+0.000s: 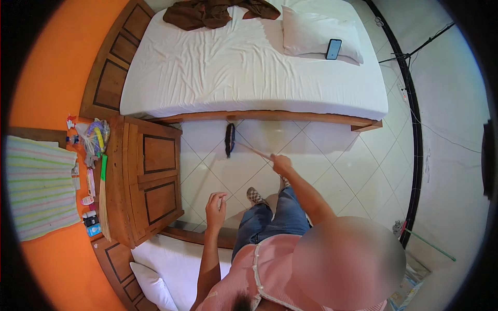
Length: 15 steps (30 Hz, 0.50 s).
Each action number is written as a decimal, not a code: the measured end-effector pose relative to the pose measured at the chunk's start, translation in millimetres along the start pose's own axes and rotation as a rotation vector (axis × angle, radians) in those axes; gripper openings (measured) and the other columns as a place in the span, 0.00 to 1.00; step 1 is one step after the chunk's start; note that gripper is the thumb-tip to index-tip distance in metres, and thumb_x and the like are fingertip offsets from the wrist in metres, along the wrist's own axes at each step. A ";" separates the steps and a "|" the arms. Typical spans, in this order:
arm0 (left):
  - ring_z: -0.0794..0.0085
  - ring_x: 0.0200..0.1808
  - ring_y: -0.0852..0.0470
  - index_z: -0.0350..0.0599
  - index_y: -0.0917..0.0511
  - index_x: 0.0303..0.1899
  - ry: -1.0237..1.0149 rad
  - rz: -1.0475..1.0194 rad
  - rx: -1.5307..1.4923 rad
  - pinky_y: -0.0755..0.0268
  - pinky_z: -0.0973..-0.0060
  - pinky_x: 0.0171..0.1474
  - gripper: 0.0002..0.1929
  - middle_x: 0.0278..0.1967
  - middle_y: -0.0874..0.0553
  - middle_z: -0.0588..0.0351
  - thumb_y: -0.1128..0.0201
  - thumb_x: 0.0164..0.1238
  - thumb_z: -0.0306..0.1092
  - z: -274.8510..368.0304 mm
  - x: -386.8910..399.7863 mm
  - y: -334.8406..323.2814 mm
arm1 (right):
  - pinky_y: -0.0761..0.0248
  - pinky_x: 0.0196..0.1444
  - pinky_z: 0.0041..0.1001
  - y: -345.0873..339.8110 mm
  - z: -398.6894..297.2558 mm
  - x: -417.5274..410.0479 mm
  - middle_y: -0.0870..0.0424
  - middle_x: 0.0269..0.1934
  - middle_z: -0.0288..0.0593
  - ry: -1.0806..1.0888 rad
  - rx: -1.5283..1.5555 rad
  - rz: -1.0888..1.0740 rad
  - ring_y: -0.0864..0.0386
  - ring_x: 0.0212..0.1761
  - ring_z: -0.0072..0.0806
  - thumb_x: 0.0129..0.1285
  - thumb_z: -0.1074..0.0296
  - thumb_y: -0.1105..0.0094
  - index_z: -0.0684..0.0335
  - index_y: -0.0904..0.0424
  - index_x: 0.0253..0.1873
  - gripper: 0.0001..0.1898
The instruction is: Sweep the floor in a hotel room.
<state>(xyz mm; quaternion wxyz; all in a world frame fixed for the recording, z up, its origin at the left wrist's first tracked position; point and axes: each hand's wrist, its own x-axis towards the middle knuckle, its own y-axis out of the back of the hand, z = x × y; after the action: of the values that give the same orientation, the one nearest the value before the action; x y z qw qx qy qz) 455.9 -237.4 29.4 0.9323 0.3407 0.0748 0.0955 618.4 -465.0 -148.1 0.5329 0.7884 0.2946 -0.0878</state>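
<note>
My right hand (281, 165) grips the stick of a floor broom (255, 151), which slants down to the left. Its dark bristle head (230, 140) rests on the tiled floor (268, 171), just in front of the wooden rail (264, 115) of the bed. Nothing is in my left hand (216, 208), which is raised with loosely bent fingers, to the right of the wooden cabinet (155, 175) as seen from above.
A white-sheeted bed (218, 77) bears a pillow (315, 33), a smartphone (333, 49) and a brown cloth (198, 13). On the cabinet lie a hand broom (104, 198) and a plastic bag (91, 136). Behind is another mattress (175, 258); a green-handled stick (430, 245) leans at right.
</note>
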 end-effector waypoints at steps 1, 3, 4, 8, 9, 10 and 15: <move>0.62 0.39 0.23 0.37 0.25 0.37 0.016 0.008 0.004 0.32 0.72 0.43 0.07 0.35 0.22 0.51 0.48 0.58 0.23 3.6 -0.5 -1.3 | 0.29 0.37 0.40 -0.9 -4.6 16.2 0.20 0.33 0.49 0.006 0.004 -0.004 0.22 0.36 0.45 0.51 0.70 0.51 0.55 0.27 0.46 0.15; 0.63 0.39 0.23 0.37 0.25 0.37 0.036 0.010 0.009 0.32 0.73 0.43 0.07 0.36 0.22 0.51 0.48 0.59 0.23 11.8 -0.5 -6.8 | 0.28 0.38 0.39 -2.4 -2.3 40.4 0.20 0.33 0.50 -0.002 -0.043 -0.064 0.22 0.37 0.44 0.51 0.73 0.52 0.56 0.25 0.44 0.14; 0.61 0.39 0.23 0.37 0.25 0.37 0.052 0.030 0.014 0.32 0.72 0.43 0.06 0.36 0.22 0.50 0.48 0.58 0.22 16.2 0.0 -10.0 | 0.28 0.38 0.39 -1.2 9.7 46.9 0.20 0.33 0.50 -0.006 -0.040 -0.069 0.22 0.37 0.44 0.51 0.73 0.52 0.56 0.25 0.44 0.14; 0.60 0.39 0.23 0.37 0.25 0.36 0.136 0.045 0.028 0.32 0.71 0.44 0.06 0.35 0.22 0.50 0.48 0.58 0.22 28.1 0.0 -23.0 | 0.28 0.39 0.39 15.7 78.7 41.4 0.20 0.35 0.51 -0.186 0.009 0.018 0.22 0.39 0.46 0.49 0.75 0.52 0.54 0.24 0.43 0.15; 0.60 0.39 0.23 0.37 0.25 0.36 0.141 0.046 0.023 0.32 0.71 0.44 0.06 0.35 0.22 0.50 0.48 0.58 0.22 31.4 1.2 -28.0 | 0.28 0.40 0.40 22.3 105.2 31.1 0.20 0.36 0.51 -0.224 0.022 0.022 0.23 0.40 0.47 0.49 0.75 0.52 0.53 0.24 0.45 0.17; 0.60 0.39 0.23 0.37 0.25 0.36 0.151 0.045 0.014 0.32 0.71 0.44 0.06 0.35 0.22 0.50 0.48 0.58 0.22 32.5 1.3 -32.4 | 0.29 0.42 0.41 27.2 129.0 14.1 0.20 0.36 0.52 -0.251 0.032 0.089 0.23 0.41 0.47 0.48 0.75 0.53 0.54 0.24 0.46 0.18; 0.60 0.39 0.23 0.38 0.25 0.36 0.154 0.046 -0.053 0.32 0.72 0.43 0.06 0.35 0.22 0.50 0.48 0.58 0.22 36.7 16.9 -62.7 | 0.29 0.42 0.40 94.5 251.3 -109.5 0.21 0.36 0.52 -0.468 -0.108 -0.025 0.23 0.41 0.46 0.48 0.75 0.53 0.58 0.24 0.45 0.17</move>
<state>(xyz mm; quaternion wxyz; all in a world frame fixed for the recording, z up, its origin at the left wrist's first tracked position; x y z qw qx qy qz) 487.8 -303.4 15.1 0.9301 0.3092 0.1360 0.1446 626.5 -754.2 -128.8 0.6269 0.7131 0.1771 -0.2590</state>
